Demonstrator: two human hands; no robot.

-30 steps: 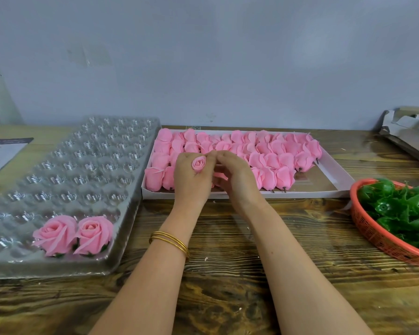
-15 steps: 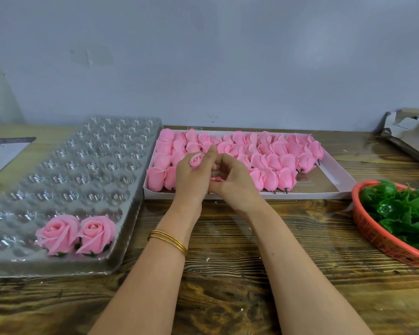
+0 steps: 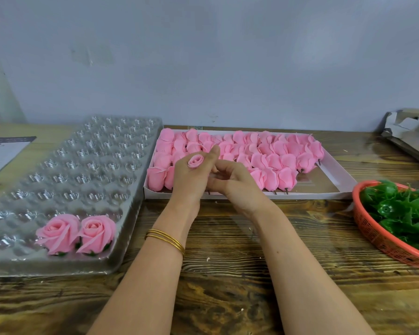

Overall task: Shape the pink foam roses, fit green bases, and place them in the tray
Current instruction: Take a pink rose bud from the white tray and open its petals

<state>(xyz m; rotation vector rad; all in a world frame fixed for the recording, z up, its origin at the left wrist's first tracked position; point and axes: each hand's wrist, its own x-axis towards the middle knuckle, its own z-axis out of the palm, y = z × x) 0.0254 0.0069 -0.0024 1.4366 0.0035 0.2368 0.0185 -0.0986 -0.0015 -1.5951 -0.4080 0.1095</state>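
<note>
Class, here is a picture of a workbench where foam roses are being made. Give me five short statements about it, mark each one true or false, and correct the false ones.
1. Two finished roses sit in the clear tray. True.
2. The left hand holds a small rose bud in its grip. True.
3. The green bases lie in a blue bowl. False: they lie in a red basket.
4. The bangles are on the right wrist. False: they are on the left wrist.
5. The white box of unshaped roses stands between the clear tray and the red basket. True.
</note>
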